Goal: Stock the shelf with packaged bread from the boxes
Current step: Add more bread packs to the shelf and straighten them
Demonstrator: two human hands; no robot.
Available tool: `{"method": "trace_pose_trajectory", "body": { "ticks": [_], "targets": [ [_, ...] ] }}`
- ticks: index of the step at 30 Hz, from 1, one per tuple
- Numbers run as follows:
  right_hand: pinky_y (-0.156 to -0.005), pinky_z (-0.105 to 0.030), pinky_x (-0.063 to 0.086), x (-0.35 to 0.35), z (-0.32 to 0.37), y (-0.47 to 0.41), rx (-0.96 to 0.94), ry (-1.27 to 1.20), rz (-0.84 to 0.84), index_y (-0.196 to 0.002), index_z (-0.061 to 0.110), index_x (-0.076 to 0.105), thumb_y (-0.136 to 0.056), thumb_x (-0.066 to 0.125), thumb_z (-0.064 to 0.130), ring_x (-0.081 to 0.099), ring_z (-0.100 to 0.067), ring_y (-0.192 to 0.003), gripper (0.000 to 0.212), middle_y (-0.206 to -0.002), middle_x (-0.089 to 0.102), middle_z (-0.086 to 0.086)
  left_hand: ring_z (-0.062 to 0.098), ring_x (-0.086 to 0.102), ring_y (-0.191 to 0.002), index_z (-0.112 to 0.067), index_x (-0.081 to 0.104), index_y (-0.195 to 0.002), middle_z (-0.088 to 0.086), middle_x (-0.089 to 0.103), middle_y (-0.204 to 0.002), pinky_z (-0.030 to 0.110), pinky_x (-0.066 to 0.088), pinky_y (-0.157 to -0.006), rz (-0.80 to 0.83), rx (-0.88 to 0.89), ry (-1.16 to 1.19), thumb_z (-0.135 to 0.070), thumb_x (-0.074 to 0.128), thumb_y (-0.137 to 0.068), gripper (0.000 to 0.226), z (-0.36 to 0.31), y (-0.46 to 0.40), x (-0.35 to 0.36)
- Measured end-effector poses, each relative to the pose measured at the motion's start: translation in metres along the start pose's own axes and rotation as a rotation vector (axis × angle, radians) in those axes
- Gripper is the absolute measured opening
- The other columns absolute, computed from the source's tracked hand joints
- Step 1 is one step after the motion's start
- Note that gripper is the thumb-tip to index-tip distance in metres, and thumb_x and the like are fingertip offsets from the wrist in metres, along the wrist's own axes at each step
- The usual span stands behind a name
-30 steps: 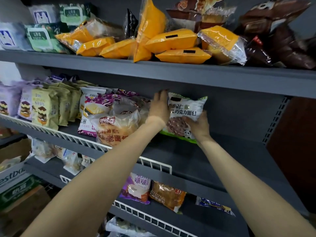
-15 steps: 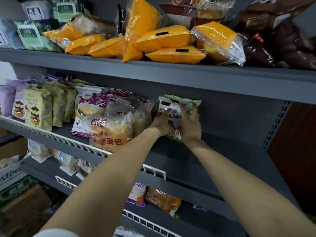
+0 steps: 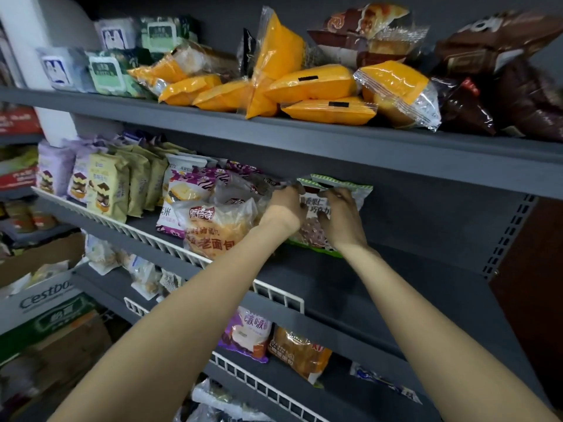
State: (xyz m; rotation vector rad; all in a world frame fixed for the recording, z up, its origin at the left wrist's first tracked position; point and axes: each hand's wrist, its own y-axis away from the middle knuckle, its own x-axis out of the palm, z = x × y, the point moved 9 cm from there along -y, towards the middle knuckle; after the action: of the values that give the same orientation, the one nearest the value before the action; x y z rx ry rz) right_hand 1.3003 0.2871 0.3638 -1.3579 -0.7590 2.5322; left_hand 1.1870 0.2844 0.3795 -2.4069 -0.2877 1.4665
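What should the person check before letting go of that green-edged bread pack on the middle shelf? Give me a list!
1. Both hands on the pack: ok. The left hand and right hand hold the green-edged pack.
2. Pack standing up: ok, it is upright, its top edge near the back wall.
3. Pack's bottom resting on the middle shelf: cannot tell, the wrists hide it.
4. Room to its right: ok, the shelf there is bare.
5. Neighbour to its left: not ok, the orange bread bag leans over the white rail.
6. Label facing out: ok, the print faces the camera.
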Motion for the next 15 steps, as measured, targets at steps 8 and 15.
{"method": "trace_pose_trajectory", "body": {
  "ticks": [8, 15],
  "targets": [
    [-0.085, -0.028, 0.045, 0.025, 0.158, 0.020, -0.168, -0.237, 0.059, -0.106, 0.014, 0.067, -0.091, 0.050, 0.011, 0.061, -0.021, -0.102, 0.022, -0.110, 0.068, -0.005, 0.032, 0.062, -0.099, -0.012, 0.062, -0.106, 0.013, 0.068, -0.104, 0.038, 0.051, -0.075, -0.278, -0.057, -0.062, -0.020, 0.049, -0.091, 0.022, 0.112, 0.054, -0.119],
    [-0.077, -0.041, 0.053, 0.167, 0.315, 0.045, -0.301, -0.276, 0.272, -0.104, 0.013, 0.066, -0.095, 0.048, 0.016, 0.062, -0.024, -0.091, 0.021, -0.102, 0.068, -0.008, 0.030, 0.064, -0.080, -0.011, 0.063, -0.104, 0.011, 0.070, -0.093, 0.044, 0.056, -0.068, -0.275, -0.285, -0.090, -0.023, 0.049, -0.095, 0.020, 0.318, 0.118, -0.188]
  ]
}}
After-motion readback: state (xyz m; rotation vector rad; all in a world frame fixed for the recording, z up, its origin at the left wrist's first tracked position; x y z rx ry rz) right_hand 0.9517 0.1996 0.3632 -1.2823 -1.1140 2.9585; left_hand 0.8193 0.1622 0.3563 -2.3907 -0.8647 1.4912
